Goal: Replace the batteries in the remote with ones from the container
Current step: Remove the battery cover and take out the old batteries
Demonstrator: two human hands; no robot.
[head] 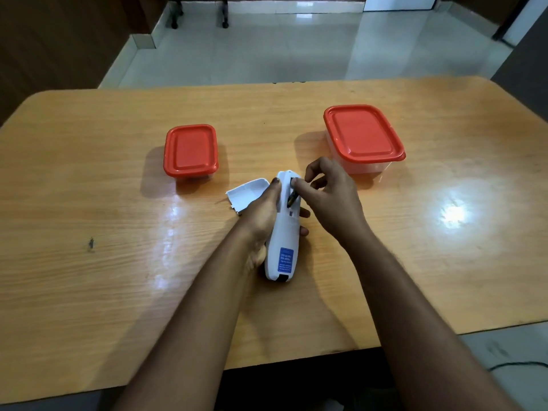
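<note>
Head view: left hand is gripping the remote, right hand is pinching a battery out – it may slip, rolling toward 6 o'clock.

The remote sits at the centre of the table, between the left hand and right hand. The detached cover lies just left of it. Behind, the small container stands to the left and the large container to the right, well apart.

Sticker print too small to read, battery cover partly behind left hand, bench corners cropped, container contents unclear
</note>
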